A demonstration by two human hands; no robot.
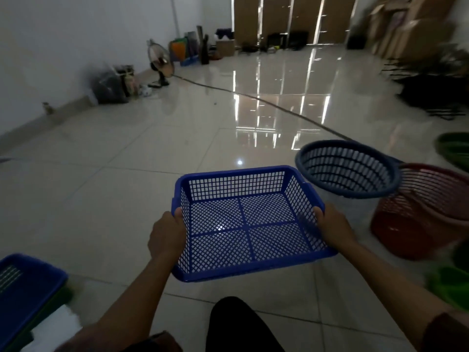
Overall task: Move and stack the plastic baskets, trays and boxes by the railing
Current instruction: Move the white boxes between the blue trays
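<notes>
A blue rectangular mesh basket [243, 199] is held up above the tiled floor in the middle of the view. My left hand [166, 236] grips its left rim and my right hand [332, 224] grips its right rim. The basket holds nothing. To the right, a round grey-blue slotted basket [347, 168] sits tilted on top of red baskets [418, 217]. At the bottom left lies a blue tray [28, 278] stacked on a green one [50, 308].
Green plastic items [454, 151] lie at the right edge, with more green plastic [446, 283] lower down. A cable [253, 97] runs across the glossy floor. A fan [161, 64], bags and boxes line the left wall. Black items [436, 90] are piled at the right.
</notes>
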